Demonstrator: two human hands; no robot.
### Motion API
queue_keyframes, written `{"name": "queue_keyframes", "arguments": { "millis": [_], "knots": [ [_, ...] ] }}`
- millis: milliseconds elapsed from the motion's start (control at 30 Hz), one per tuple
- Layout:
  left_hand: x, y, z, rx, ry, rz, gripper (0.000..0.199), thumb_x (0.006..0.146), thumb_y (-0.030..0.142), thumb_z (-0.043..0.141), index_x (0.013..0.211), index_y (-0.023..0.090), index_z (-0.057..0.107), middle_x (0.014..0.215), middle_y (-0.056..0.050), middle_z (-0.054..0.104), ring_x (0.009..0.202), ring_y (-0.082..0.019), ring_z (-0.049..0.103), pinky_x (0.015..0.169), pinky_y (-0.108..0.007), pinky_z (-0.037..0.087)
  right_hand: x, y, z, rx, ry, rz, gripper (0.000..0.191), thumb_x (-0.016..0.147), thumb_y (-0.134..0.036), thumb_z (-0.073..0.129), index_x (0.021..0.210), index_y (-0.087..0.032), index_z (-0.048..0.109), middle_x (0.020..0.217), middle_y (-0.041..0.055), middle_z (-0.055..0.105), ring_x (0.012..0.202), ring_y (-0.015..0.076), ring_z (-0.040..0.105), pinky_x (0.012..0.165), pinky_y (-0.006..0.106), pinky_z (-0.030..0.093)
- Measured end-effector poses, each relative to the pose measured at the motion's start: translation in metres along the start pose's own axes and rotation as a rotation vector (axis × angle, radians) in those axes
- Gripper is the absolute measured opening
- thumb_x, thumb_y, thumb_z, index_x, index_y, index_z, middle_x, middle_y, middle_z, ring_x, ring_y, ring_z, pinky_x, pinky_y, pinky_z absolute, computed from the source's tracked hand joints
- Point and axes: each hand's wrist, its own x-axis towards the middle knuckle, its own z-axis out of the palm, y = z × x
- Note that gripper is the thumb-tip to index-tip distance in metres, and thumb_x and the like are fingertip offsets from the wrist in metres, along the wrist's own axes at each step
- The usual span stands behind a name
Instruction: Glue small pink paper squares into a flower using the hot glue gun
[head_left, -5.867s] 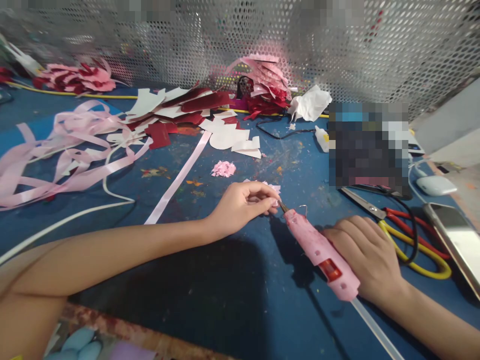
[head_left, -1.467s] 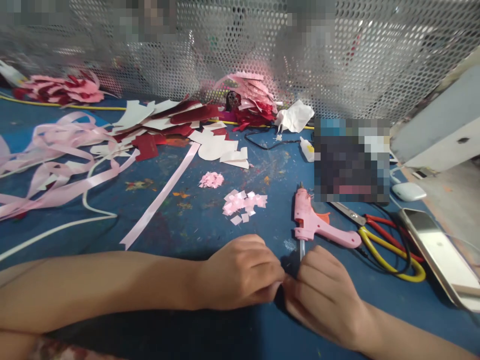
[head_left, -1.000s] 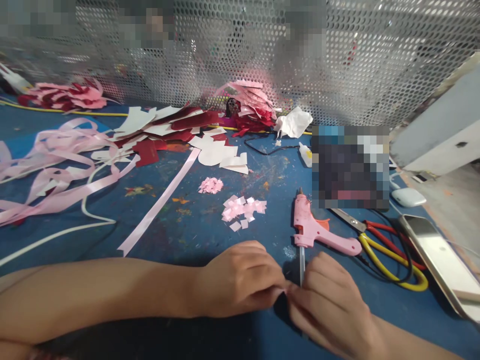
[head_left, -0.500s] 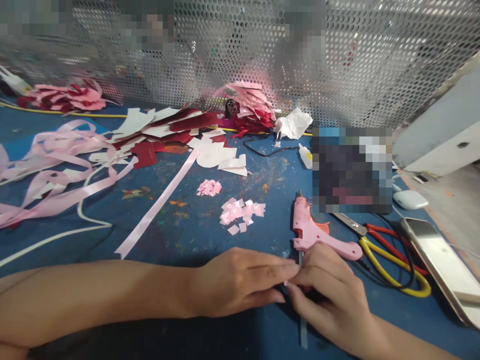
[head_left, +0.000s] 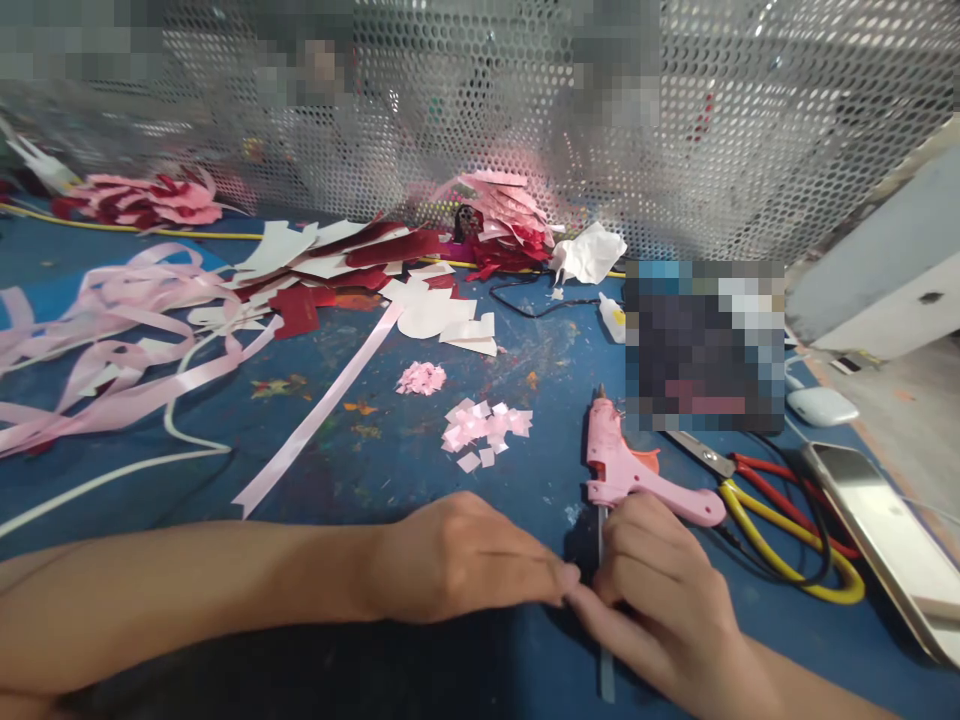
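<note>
My left hand [head_left: 469, 560] reaches in from the left with its fingers pressed together. Its fingertips touch the thumb tip of my right hand [head_left: 664, 590], whose fingers are curled. Whatever is pinched where they meet is hidden. Just behind my right hand lies a pink hot glue gun [head_left: 611, 455], nozzle pointing away, with a long clear glue stick [head_left: 607, 675] running under that hand. Farther forward are a loose group of small pink ribbon squares [head_left: 487, 428] and a little heap of tiny folded pink pieces [head_left: 421, 378].
A cut pink ribbon [head_left: 319, 410] lies diagonally at left, beside tangled ribbon [head_left: 150, 350] and a white cord [head_left: 176, 455]. Paper and red scraps [head_left: 352, 250] line the back by a perforated metal screen [head_left: 450, 90]. Scissors [head_left: 750, 480] and a phone [head_left: 877, 530] are at right.
My left fingers have bent downward and come together at my right thumb tip. The small pink bit seen earlier at the fingertips is now hidden. The view has shifted slightly.
</note>
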Motion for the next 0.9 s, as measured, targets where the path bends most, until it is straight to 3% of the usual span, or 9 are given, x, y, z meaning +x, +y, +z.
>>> {"name": "queue_keyframes", "arguments": {
  "millis": [67, 133, 200, 300, 400, 533, 600, 700, 900],
  "knots": [
    [0.002, -0.005, -0.016, 0.053, 0.041, -0.059, 0.034, 0.099, 0.021, 0.033, 0.107, 0.022, 0.066, 0.098, -0.004, 0.075, 0.086, -0.012, 0.071, 0.074, -0.020, 0.057, 0.002, 0.001, 0.000, 0.010, 0.004, 0.026, 0.025, 0.080, -0.010, 0.062, 0.062, -0.018, 0.047, 0.055, -0.0019, 0.050, 0.057, 0.0108, 0.045, 0.055, 0.028, 0.033],
    [0.006, -0.011, -0.036, 0.206, 0.177, -0.204, 0.027, 0.097, 0.029, 0.043, 0.097, 0.028, 0.070, 0.088, 0.001, 0.076, 0.080, -0.012, 0.072, 0.075, -0.020, 0.055, 0.003, 0.001, -0.001, 0.007, 0.002, 0.034, 0.026, 0.081, -0.010, 0.062, 0.061, -0.019, 0.047, 0.054, -0.0022, 0.049, 0.055, 0.0104, 0.045, 0.053, 0.027, 0.033],
    [0.010, -0.018, -0.057, 0.431, 0.269, -0.371, 0.019, 0.091, 0.037, 0.055, 0.091, 0.027, 0.072, 0.084, 0.000, 0.076, 0.076, -0.012, 0.070, 0.073, -0.021, 0.052, 0.004, 0.001, -0.001, 0.004, 0.002, 0.025, 0.027, 0.080, -0.009, 0.061, 0.060, -0.019, 0.046, 0.054, -0.0022, 0.048, 0.055, 0.0104, 0.045, 0.053, 0.027, 0.034],
    [0.012, -0.031, -0.087, 0.635, 0.346, -0.403, 0.028, 0.088, 0.047, 0.056, 0.082, 0.024, 0.072, 0.074, 0.000, 0.074, 0.064, -0.011, 0.065, 0.064, -0.021, 0.046, 0.002, 0.001, 0.000, 0.007, 0.001, -0.016, 0.027, 0.078, -0.006, 0.061, 0.060, -0.019, 0.046, 0.052, -0.0019, 0.048, 0.054, 0.0107, 0.046, 0.052, 0.027, 0.035],
    [0.007, -0.047, -0.106, 0.730, 0.107, -0.487, 0.041, 0.089, 0.049, 0.052, 0.067, 0.019, 0.069, 0.063, -0.001, 0.068, 0.058, -0.011, 0.059, 0.056, -0.021, 0.038, -0.001, 0.004, 0.001, 0.002, -0.012, -0.057, 0.027, 0.076, -0.004, 0.062, 0.059, -0.018, 0.046, 0.051, -0.0020, 0.047, 0.053, 0.0103, 0.045, 0.051, 0.026, 0.035],
    [-0.003, -0.065, -0.114, 0.804, -0.334, -0.812, 0.044, 0.085, 0.047, 0.058, 0.054, 0.017, 0.063, 0.057, -0.003, 0.063, 0.051, -0.011, 0.053, 0.049, -0.024, 0.024, -0.006, 0.007, 0.000, -0.014, -0.048, -0.050, 0.027, 0.076, -0.006, 0.062, 0.059, -0.020, 0.047, 0.053, -0.0020, 0.048, 0.054, 0.0110, 0.048, 0.053, 0.027, 0.040],
    [-0.007, -0.072, -0.114, 0.760, -0.451, -0.926, 0.037, 0.083, 0.043, 0.059, 0.056, 0.018, 0.066, 0.057, -0.003, 0.065, 0.049, -0.012, 0.051, 0.048, -0.025, 0.023, -0.008, 0.009, -0.001, -0.016, -0.072, -0.036, 0.026, 0.076, -0.007, 0.063, 0.059, -0.021, 0.048, 0.055, -0.0019, 0.050, 0.055, 0.0116, 0.050, 0.054, 0.027, 0.041],
    [-0.010, -0.077, -0.116, 0.698, -0.478, -0.993, 0.017, 0.081, 0.028, 0.059, 0.074, 0.022, 0.073, 0.075, -0.003, 0.072, 0.062, -0.015, 0.060, 0.052, -0.025, 0.028, -0.011, 0.010, -0.003, -0.017, -0.088, -0.024, 0.024, 0.075, -0.007, 0.063, 0.061, -0.022, 0.050, 0.056, -0.0023, 0.051, 0.056, 0.0122, 0.052, 0.054, 0.028, 0.042],
    [-0.003, -0.069, -0.124, 0.689, -0.465, -0.978, 0.027, 0.085, 0.016, 0.049, 0.094, 0.022, 0.074, 0.099, -0.004, 0.073, 0.089, -0.018, 0.065, 0.068, -0.026, 0.040, -0.015, 0.012, -0.002, -0.013, -0.097, -0.003, 0.024, 0.076, -0.009, 0.062, 0.061, -0.023, 0.051, 0.057, -0.0024, 0.050, 0.055, 0.0128, 0.051, 0.052, 0.029, 0.042]
  ]
}}
